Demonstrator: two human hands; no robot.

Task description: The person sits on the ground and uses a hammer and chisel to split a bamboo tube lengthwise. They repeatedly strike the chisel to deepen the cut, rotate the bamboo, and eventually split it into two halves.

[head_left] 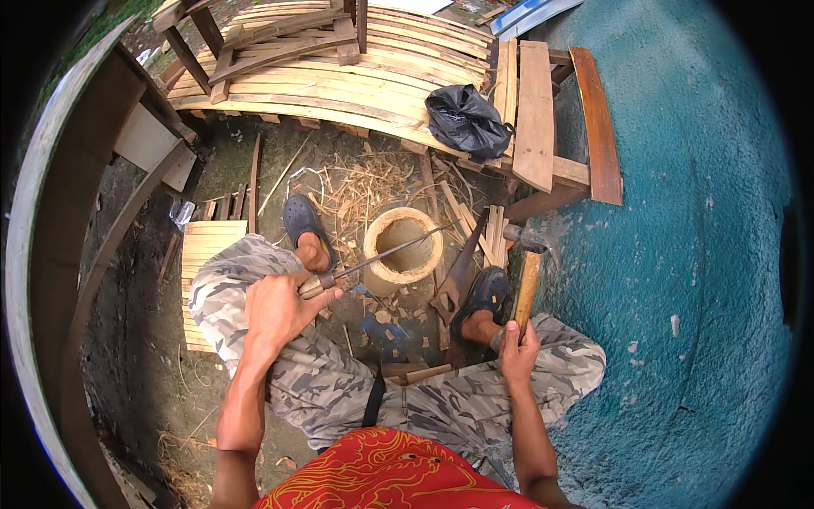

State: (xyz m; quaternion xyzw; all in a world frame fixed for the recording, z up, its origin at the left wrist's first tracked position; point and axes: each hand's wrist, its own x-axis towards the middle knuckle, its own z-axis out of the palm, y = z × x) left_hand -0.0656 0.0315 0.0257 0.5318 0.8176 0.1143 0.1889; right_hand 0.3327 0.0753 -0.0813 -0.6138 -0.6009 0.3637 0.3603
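In my left hand [278, 312], a wooden handle is gripped; a long, thin metal blade [354, 269] extends from it to the upper right, crossing over a round, hollow pot-like block [370, 250] with a rough pale rim. The exact kind of this bladed tool is hard to tell, as it shows nearly edge-on. My right hand [518, 355] closes round the lower part of a hammer's wooden handle [527, 293], with the metal head raised upward beside the blue wall. A handsaw [459, 276] lies between the round block and my right foot.
Across the far side stands a bench of pale slats [322, 85], with a black plastic bag [468, 121] on it. Wood shavings [360, 182] litter the ground. A rough blue wall [678, 280] borders the right, and a wooden frame [64, 212] curves along the left.
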